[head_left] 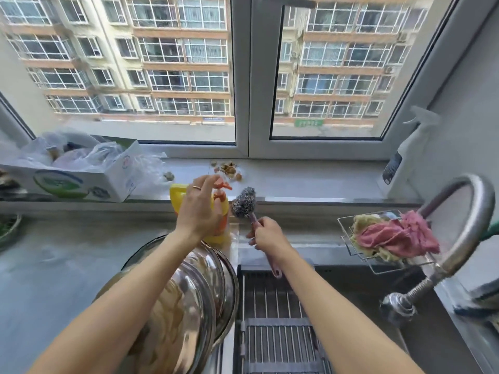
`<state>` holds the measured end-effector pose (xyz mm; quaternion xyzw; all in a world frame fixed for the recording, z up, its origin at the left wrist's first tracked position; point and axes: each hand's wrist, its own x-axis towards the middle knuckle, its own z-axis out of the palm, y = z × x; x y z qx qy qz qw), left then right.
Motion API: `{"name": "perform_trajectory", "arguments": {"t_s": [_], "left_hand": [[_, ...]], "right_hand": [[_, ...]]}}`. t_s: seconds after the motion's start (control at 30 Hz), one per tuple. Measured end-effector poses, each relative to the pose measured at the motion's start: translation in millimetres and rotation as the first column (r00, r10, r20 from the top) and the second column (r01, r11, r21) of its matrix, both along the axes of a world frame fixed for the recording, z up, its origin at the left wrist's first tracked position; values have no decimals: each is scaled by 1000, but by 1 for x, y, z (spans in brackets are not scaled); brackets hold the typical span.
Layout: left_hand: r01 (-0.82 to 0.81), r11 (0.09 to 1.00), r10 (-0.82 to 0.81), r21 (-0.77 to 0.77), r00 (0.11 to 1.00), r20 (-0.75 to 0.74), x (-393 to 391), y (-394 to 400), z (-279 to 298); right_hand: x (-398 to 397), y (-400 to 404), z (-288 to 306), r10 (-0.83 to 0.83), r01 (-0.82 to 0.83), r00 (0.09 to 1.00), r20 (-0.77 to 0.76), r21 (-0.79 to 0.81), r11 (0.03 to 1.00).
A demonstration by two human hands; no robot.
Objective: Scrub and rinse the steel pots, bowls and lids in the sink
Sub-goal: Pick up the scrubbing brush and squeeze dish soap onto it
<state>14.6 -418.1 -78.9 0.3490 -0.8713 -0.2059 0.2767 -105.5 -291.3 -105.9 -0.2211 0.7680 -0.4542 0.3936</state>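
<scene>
My left hand (201,209) rests on the orange pump top of a yellow detergent bottle (180,194) by the window ledge, fingers bent over the pump. My right hand (266,234) grips the purple handle of a steel-wool scrubber (243,202), whose head is held up right beside the pump nozzle. A stack of steel pots and bowls (199,298) stands on the counter left of the sink, partly hidden by my left forearm. The sink (348,282) holds a wire rack (275,314).
The curved steel faucet (464,238) arches at the right. A wire basket with pink and yellow cloths (391,238) hangs behind the sink. A white spray bottle (407,149), a cardboard box with plastic bags (81,168) and scraps (228,168) sit on the ledge.
</scene>
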Motion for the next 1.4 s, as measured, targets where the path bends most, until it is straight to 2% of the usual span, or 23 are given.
{"name": "perform_trajectory", "arguments": {"t_s": [0.13,0.3,0.67,1.0,1.33,1.4], "left_hand": [[-15,1000,13,20,996,87,-3,-21,-14],[1,996,-8,94,997,73,0,-19,-21],[24,985,-16,169,999,-49,-4,-26,-33],[-30,993,36,112,998,-49,-10,-22,-34],[-19,985,13,170,999,37,-3,-8,-23],[-23,988,24,155,1000,-5,5,-2,-17]], "right_hand": [[3,-24,-12,0,3,997,71,-36,999],[12,-31,-27,-33,63,971,236,-119,991],[11,-35,-40,-54,112,956,289,-189,976],[15,-36,-39,-64,147,929,366,-205,968],[15,-28,-29,-74,174,920,385,-231,957],[18,-18,-26,-80,187,915,396,-240,953]]}}
